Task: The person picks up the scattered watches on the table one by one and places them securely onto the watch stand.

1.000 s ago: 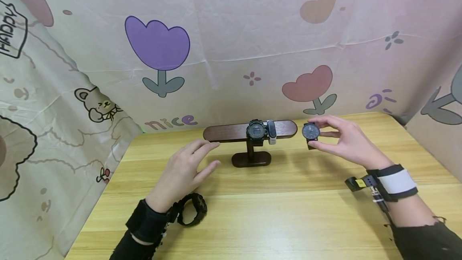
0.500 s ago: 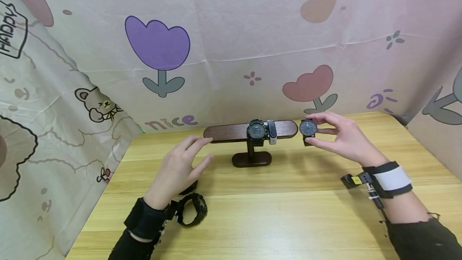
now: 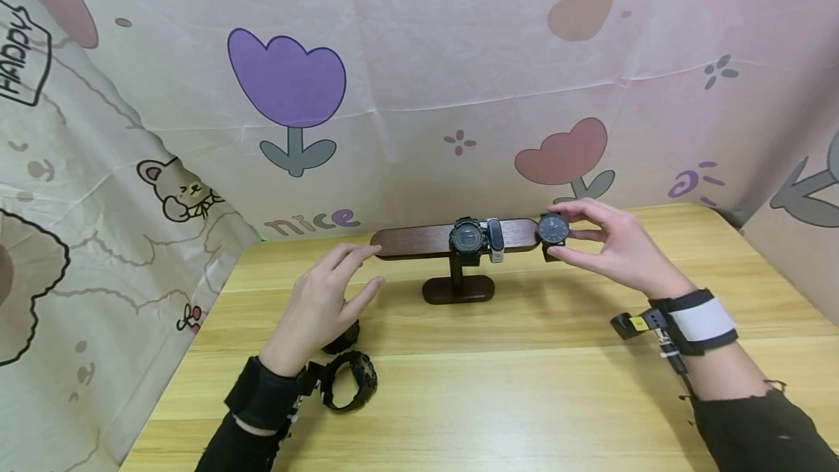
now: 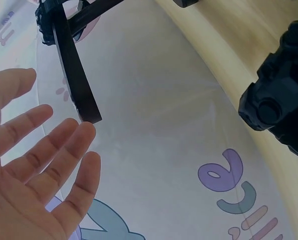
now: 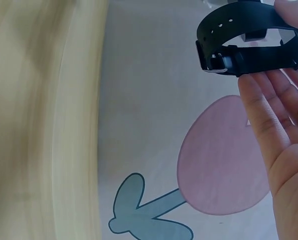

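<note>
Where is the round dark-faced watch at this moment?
In the head view, the round dark-faced watch is pinched in the right hand at the right end of the wooden watch stand, beside the white band.

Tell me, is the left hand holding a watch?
No, the left hand hovers open above the wooden table, its fingers straight and gripping nothing.

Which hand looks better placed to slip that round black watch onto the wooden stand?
Probably the right hand: it already pinches the round black watch at the stand's right end. The left hand hovers open, holding nothing, near the stand's left end.
</note>
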`<state>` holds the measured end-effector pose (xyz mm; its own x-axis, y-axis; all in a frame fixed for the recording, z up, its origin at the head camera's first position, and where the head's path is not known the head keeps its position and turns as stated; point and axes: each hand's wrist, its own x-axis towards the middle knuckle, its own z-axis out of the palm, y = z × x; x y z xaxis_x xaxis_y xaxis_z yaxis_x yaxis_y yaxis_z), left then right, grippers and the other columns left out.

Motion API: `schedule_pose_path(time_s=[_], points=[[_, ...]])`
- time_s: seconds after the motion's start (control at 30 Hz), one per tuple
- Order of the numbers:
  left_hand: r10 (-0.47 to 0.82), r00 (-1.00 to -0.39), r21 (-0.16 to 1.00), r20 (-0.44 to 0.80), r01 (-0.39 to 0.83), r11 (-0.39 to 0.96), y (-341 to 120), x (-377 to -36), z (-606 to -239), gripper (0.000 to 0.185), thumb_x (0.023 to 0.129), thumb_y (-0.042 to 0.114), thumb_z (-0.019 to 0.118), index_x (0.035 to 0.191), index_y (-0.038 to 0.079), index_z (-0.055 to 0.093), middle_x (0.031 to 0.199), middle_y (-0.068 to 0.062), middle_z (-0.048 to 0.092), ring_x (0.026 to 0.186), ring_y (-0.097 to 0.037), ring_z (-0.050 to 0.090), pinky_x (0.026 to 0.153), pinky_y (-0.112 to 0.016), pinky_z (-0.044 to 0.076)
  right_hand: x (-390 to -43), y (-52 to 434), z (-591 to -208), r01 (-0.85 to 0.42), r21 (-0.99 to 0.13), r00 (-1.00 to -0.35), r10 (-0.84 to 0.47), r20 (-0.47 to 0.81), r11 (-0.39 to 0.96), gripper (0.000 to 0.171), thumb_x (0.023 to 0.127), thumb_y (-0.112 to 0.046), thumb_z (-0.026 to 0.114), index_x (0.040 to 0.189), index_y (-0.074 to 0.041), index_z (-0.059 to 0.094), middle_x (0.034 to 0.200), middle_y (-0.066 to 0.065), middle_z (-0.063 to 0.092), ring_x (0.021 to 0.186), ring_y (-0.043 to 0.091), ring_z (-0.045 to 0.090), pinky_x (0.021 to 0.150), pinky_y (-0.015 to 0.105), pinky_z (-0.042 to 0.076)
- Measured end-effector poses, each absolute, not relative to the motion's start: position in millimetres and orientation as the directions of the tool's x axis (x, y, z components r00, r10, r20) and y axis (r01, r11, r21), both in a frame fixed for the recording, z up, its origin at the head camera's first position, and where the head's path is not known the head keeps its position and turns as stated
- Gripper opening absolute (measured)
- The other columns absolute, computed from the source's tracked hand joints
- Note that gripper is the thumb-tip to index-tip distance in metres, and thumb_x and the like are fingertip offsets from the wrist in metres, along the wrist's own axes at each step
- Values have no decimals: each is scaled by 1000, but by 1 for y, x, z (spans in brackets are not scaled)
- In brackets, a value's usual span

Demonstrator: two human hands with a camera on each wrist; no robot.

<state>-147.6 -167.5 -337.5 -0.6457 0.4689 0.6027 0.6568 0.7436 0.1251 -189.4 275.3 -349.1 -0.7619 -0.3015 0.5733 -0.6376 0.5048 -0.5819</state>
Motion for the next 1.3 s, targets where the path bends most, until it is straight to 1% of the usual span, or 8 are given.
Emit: schedule_pose_path(time_s=[0.3, 0.47, 0.77, 1.03, 1.1, 1.17, 1.23, 1.3], points=[[465, -657, 131, 593, 649, 749, -169, -148, -339, 46, 98, 27, 79, 140, 12, 69, 124, -8, 72, 67, -13, 54, 56, -25, 46, -195, 270, -350, -671, -570, -734, -321, 598, 474, 61, 77, 5, 93, 132, -11, 72, 130, 6, 73, 115, -7, 65, 91, 12, 58], [464, -662, 131, 589, 645, 753, -169, -148, -339, 46, 98, 27, 79, 141, 12, 69, 124, -8, 71, 66, -12, 53, 57, -25, 45, -197, 268, -350, -669, -567, -735, -318, 599, 480, 60, 78, 5, 93, 132, -11, 72, 129, 5, 73, 114, -8, 65, 90, 12, 58], [467, -664, 132, 584, 645, 753, -170, -149, -339, 45, 99, 27, 79, 140, 12, 69, 125, -8, 72, 67, -12, 54, 57, -25, 46, -201, 265, -351, -666, -575, -740, -326, 588, 474, 61, 79, 4, 92, 134, -11, 72, 129, 4, 72, 115, -8, 64, 91, 12, 58], [445, -686, 157, 576, 627, 763, -172, -151, -340, 45, 99, 26, 78, 141, 11, 68, 122, -8, 71, 61, -9, 46, 51, -21, 39, -203, 262, -352, -669, -579, -739, -334, 586, 465, 62, 79, 4, 92, 135, -12, 71, 129, 3, 71, 114, -8, 65, 91, 12, 58], [438, -689, 164, 577, 623, 765, -173, -152, -341, 46, 99, 25, 78, 141, 11, 68, 121, -9, 70, 62, -10, 51, 52, -21, 40, -203, 261, -353, -668, -583, -740, -335, 583, 463, 61, 79, 4, 92, 134, -12, 71, 129, 4, 71, 115, -8, 64, 91, 13, 58], [431, -692, 173, 579, 621, 765, -174, -153, -342, 46, 99, 25, 79, 141, 11, 68, 122, -9, 71, 67, -13, 59, 53, -22, 43, -203, 261, -353, -667, -585, -742, -337, 580, 462, 61, 79, 4, 92, 134, -11, 71, 130, 5, 71, 115, -8, 64, 92, 12, 58], [422, -698, 186, 579, 617, 765, -175, -155, -344, 47, 99, 24, 79, 142, 11, 67, 122, -9, 71, 75, -17, 67, 55, -23, 47, -203, 260, -353, -667, -587, -742, -340, 578, 458, 61, 79, 4, 92, 134, -11, 71, 131, 5, 71, 115, -8, 64, 92, 13, 58], [411, -704, 198, 579, 611, 767, -175, -156, -345, 47, 99, 23, 79, 143, 11, 67, 123, -10, 71, 85, -20, 72, 57, -26, 50, -204, 259, -353, -668, -587, -742, -343, 576, 458, 61, 79, 4, 92, 134, -10, 71, 131, 6, 71, 115, -8, 64, 92, 12, 57]])
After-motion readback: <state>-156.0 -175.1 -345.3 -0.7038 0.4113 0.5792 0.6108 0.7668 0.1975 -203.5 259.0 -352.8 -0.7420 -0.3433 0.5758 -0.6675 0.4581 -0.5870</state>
